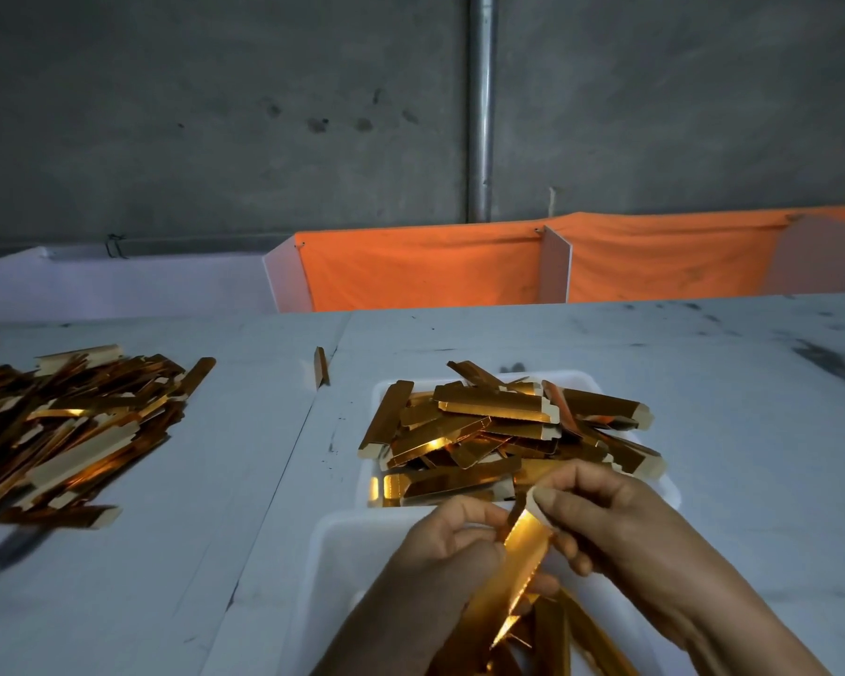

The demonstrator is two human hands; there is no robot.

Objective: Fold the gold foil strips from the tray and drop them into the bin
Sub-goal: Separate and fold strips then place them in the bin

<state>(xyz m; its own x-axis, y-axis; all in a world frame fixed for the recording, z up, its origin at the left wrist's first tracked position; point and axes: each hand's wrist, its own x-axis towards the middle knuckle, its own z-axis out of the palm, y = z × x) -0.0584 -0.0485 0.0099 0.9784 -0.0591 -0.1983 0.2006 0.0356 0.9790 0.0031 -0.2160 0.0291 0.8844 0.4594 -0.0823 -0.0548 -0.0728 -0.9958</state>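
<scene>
Now both hands pinch strip (pixel 518 558).

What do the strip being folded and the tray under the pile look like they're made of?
Strip: likely foil-faced card, mirror-gold front with glare, and pale matte backs show on strips in the pile. It is held by left hand and right hand. Tray: seemingly white plastic, smooth with rounded rim.

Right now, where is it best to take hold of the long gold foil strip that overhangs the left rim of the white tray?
Probably pinch the long gold foil strip at its near end, coming from the left: that end juts past the white tray rim, free of the pile.
</scene>
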